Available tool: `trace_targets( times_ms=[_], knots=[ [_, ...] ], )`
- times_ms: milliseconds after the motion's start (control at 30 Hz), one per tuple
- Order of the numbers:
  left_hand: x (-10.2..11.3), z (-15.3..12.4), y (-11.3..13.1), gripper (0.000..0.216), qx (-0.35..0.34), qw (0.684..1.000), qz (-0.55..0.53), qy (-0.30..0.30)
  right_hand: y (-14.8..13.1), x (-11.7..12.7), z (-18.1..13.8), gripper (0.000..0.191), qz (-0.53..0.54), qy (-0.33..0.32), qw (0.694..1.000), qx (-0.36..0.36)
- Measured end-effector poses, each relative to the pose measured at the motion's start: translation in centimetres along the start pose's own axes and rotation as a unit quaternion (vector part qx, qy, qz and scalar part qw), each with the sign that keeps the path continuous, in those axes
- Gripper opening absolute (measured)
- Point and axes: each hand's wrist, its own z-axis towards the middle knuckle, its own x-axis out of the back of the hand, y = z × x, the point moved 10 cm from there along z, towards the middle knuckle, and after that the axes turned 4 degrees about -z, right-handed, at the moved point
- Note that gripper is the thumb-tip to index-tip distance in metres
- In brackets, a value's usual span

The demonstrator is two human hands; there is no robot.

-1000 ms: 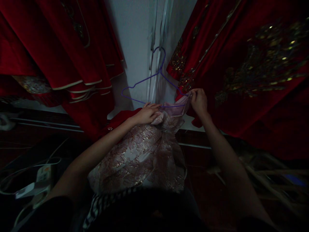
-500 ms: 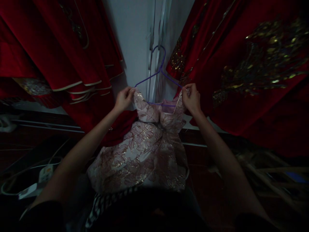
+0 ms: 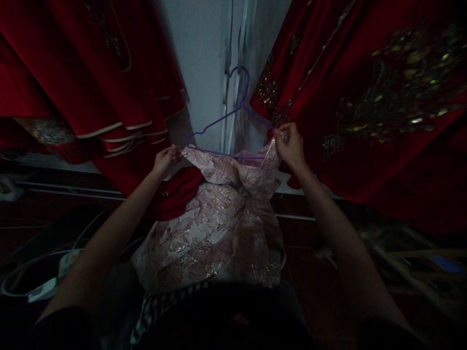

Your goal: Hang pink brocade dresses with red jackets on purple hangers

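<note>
A pale pink dress with gold floral brocade (image 3: 215, 223) hangs down in front of me from a purple wire hanger (image 3: 233, 109). My left hand (image 3: 166, 159) is closed on the dress's left shoulder, pulling it out toward the hanger's left end. My right hand (image 3: 290, 145) pinches the right shoulder of the dress against the hanger's right arm. The hanger's hook points up in front of a white wall.
Red embroidered garments (image 3: 365, 97) hang on the right, and more red garments (image 3: 91, 87) hang on the left. A piece of red cloth (image 3: 178, 192) lies behind the dress. A white power strip with cables (image 3: 54, 277) sits on the dark floor at lower left.
My left hand went from resting on the bunched dress to gripping its left shoulder, then pulled it leftward along the hanger. The right hand stayed at the hanger's right end.
</note>
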Motion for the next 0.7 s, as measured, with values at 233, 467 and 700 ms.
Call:
trace_targets(
  times_ms=[233,467,700],
  knots=[
    [-5.1,-1.1,-0.1,0.049,0.018,0.989,-0.035,-0.143,-0.2,0.2,0.1,0.04,-0.003,0.023,0.999,0.034],
    [-1.9,-0.4,-0.1,0.039,-0.024,0.998,-0.044,-0.029,-0.5,0.4,0.3,0.038,-0.002,0.019,0.999,0.036],
    [-1.0,-0.5,-0.1,0.034,-0.038,0.999,-0.023,-0.001,-0.5,0.5,0.5,0.034,-0.004,0.003,1.0,0.024]
  ],
)
